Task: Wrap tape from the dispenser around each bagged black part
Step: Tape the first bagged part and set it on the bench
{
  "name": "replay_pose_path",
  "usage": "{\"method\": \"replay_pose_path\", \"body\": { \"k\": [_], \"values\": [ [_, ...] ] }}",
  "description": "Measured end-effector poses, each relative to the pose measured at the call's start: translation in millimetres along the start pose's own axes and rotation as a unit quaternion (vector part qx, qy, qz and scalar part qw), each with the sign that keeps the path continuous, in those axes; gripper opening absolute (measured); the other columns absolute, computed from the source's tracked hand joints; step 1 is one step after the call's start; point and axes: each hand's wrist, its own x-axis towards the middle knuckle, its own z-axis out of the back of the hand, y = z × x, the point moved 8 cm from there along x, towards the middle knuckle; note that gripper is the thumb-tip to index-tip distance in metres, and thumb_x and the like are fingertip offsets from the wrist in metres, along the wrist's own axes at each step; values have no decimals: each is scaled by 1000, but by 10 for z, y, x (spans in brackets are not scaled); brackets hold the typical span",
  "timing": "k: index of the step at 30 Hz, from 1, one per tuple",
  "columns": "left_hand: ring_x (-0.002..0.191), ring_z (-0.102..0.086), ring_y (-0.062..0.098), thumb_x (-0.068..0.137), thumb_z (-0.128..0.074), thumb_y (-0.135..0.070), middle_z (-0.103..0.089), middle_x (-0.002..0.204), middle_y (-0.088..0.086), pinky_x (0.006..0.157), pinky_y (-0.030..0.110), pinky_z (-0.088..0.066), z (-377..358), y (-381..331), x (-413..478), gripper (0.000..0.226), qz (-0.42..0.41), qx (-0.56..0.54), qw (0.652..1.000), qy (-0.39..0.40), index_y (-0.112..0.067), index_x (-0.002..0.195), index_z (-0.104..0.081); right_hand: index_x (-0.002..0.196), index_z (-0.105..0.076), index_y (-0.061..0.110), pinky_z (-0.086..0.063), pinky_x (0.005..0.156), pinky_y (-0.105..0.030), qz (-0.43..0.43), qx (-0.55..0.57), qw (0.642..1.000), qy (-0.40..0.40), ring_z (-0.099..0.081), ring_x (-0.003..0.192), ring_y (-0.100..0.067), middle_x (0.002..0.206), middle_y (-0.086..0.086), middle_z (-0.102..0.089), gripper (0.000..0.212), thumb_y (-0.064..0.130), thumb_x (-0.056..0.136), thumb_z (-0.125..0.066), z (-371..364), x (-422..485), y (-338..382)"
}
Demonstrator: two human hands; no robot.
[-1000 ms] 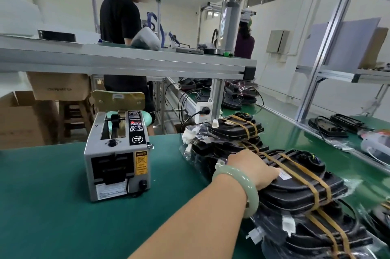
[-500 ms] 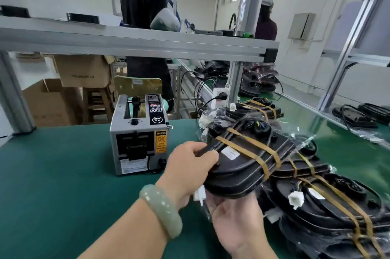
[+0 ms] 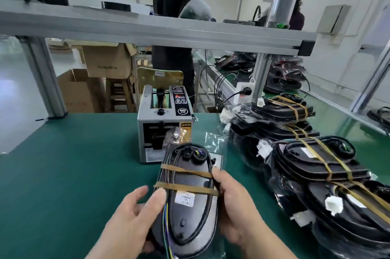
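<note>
Holding bagged black part [image 3: 190,199] above green surface [image 3: 73,174], just in front of tape dispenser [image 3: 164,125], gripping its left edge with left hand [image 3: 130,222], clamping right edge with right hand [image 3: 236,210]; pile of taped parts [image 3: 316,165] lying to the right.

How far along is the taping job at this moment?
Done: the stacked parts at right carry brown tape bands. In hand: left hand and right hand grip one bagged part, two bands across it, before the dispenser. Left: whether untaped parts remain, I cannot tell.

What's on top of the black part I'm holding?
Two brown tape bands cross the black part, a white label sits below them, coloured wires run along its left edge. Its underside is hidden.
</note>
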Motion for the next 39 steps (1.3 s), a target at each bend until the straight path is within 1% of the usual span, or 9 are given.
{"method": "replay_pose_path", "body": {
  "k": [4,8,13,18,22,25,31,34,39],
  "values": [
    [92,-69,21,68,-72,-64,-74,102,5,85,42,-53,-50,-91,142,56,-19,-5,986,164,-23,107,-72,122,-58,-4,-59,75,-46,-47,-41,998,11,-66,101,-41,114,-27,-66,44,29,93,-54,-44,105,-98],
    [68,-65,18,58,-71,-53,-74,82,9,68,36,-51,72,-52,330,58,-32,-34,994,96,-7,94,-71,122,-58,0,-54,87,-49,-16,-36,997,66,-63,108,-42,119,-28,-64,49,33,86,-63,-134,164,-129],
    [85,-70,33,60,-73,-65,-75,86,13,88,53,-51,91,2,377,57,-37,-15,997,65,-18,92,-74,117,-55,-2,-55,85,-52,-27,-55,996,67,-66,91,-39,111,-32,-65,55,17,71,-78,-42,191,-195],
    [66,-69,5,71,-70,-61,-76,78,-4,71,30,-51,77,29,393,46,-68,62,994,63,-22,96,-70,103,-59,-4,-57,67,-41,-40,-70,996,31,-66,73,-33,91,-29,-66,46,14,64,-73,15,175,-196],
    [63,-62,-15,79,-73,-34,-71,69,-24,59,9,-43,190,5,423,10,-110,122,986,-20,-32,88,-69,94,-57,0,-55,55,-32,-40,-65,997,-1,-65,59,-27,71,-18,-66,11,4,86,-63,29,159,-194],
    [65,-64,-10,78,-75,-25,-69,65,-25,59,9,-44,172,-14,426,11,-123,123,984,-32,-32,82,-69,93,-56,3,-55,55,-30,-41,-64,997,-14,-65,58,-26,71,-16,-66,18,8,82,-70,78,188,-195],
    [82,-70,6,61,-73,-67,-75,83,-6,80,22,-50,64,-4,518,51,-102,95,989,41,-38,102,-65,120,-54,-8,-56,81,-46,-39,-33,998,38,-66,95,-39,108,-28,-65,55,22,80,-74,38,231,-163],
    [98,-69,24,47,-72,-67,-75,95,5,99,48,-46,2,-31,491,74,-91,49,991,81,-30,111,-64,131,-45,-12,-43,101,-57,-43,-28,995,80,-48,122,-52,127,-37,-54,67,27,83,-71,-5,247,-189],
    [103,-68,15,53,-73,-66,-74,105,-3,101,46,-45,-29,-65,449,76,-100,31,989,106,-26,116,-64,129,-50,-10,-37,104,-62,-51,-39,992,106,-45,124,-54,128,-37,-53,56,29,90,-57,-8,282,-228]
  ]
}}
